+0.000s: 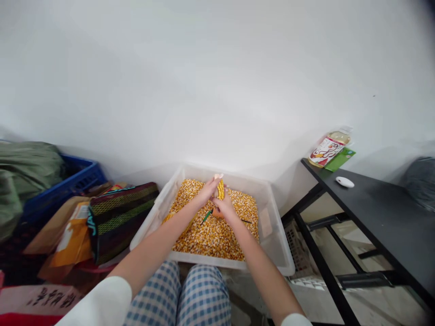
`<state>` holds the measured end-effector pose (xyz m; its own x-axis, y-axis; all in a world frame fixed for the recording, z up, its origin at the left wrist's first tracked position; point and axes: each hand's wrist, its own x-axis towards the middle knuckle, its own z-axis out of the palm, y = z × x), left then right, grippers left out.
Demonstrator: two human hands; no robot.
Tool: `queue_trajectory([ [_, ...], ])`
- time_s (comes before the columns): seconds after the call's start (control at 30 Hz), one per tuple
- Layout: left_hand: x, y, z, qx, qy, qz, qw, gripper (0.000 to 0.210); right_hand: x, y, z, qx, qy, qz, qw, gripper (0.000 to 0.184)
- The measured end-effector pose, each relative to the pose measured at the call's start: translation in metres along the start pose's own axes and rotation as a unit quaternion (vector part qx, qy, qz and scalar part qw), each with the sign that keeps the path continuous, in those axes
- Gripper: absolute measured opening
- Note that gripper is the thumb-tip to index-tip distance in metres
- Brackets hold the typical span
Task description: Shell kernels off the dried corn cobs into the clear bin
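Note:
Above a white plastic tub (152, 222), both my hands hold one ear of corn (220, 189) that stands roughly upright. My left hand (210, 186) is closed around its upper left side. Lower down, my right hand (222, 206) grips the bottom end. Part of the ear is covered by my fingers. Loose yellow corn kernels (204, 237) fill much of the tub. Among them, just below my hands, lies a tool with a green part (205, 217), partly hidden by my right hand; I cannot make out its kind.
To the right stands a black table (384, 203) with a bottle (329, 147), a green box (340, 159) and a white oval object (344, 182). At left are a blue crate (83, 174), a striped mesh bag (122, 217) and cardboard. A white wall rises behind the tub.

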<state>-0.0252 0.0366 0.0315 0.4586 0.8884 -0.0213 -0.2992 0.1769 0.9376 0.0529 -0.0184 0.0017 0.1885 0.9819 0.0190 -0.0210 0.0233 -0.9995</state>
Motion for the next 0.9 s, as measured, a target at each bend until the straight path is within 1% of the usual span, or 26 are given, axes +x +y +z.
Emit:
queue_trajectory([
  [0.03,0.0,0.002,-0.001,0.003,0.005,-0.001,1.0,0.042,-0.001,-0.002,0.0,0.008,-0.011,0.009,1.0,0.042],
  [0.1,0.001,0.005,-0.007,-0.004,0.001,-0.012,1.0,0.04,-0.004,-0.007,-0.003,0.044,-0.062,0.036,0.996,0.044],
  [0.2,0.004,0.009,-0.018,-0.049,-0.029,-0.051,0.997,0.036,-0.006,-0.012,-0.008,0.122,-0.158,0.111,0.974,0.042],
  [0.27,0.007,0.01,-0.024,-0.094,-0.022,-0.071,0.993,0.033,-0.007,-0.012,-0.009,0.156,-0.192,0.14,0.959,0.043],
  [0.3,0.007,0.01,-0.025,-0.116,-0.012,-0.079,0.99,0.033,-0.007,-0.011,-0.009,0.164,-0.201,0.14,0.956,0.043],
  [0.4,0.007,0.008,-0.022,-0.149,0.039,-0.079,0.985,0.042,-0.007,-0.005,-0.005,0.161,-0.195,0.112,0.961,0.045],
  [0.47,0.005,0.006,-0.017,-0.137,0.073,-0.055,0.986,0.048,-0.008,0.001,-0.002,0.14,-0.182,0.098,0.968,0.048],
  [0.53,0.004,0.004,-0.013,-0.119,0.1,-0.026,0.987,0.05,-0.009,0.005,0.001,0.112,-0.164,0.08,0.977,0.049],
  [0.6,0.002,0.002,-0.011,-0.112,0.104,-0.012,0.988,0.048,-0.011,0.009,0.003,0.082,-0.139,0.054,0.985,0.047],
  [0.7,0.0,0.002,-0.011,-0.124,0.09,-0.015,0.988,0.043,-0.012,0.012,0.007,0.053,-0.106,0.024,0.993,0.043],
  [0.83,-0.003,0.005,-0.012,-0.144,0.075,-0.025,0.986,0.039,-0.013,0.015,0.009,0.056,-0.097,0.025,0.993,0.04],
  [0.9,-0.003,0.006,-0.013,-0.138,0.076,-0.022,0.987,0.039,-0.013,0.016,0.01,0.066,-0.09,0.03,0.993,0.04],
])
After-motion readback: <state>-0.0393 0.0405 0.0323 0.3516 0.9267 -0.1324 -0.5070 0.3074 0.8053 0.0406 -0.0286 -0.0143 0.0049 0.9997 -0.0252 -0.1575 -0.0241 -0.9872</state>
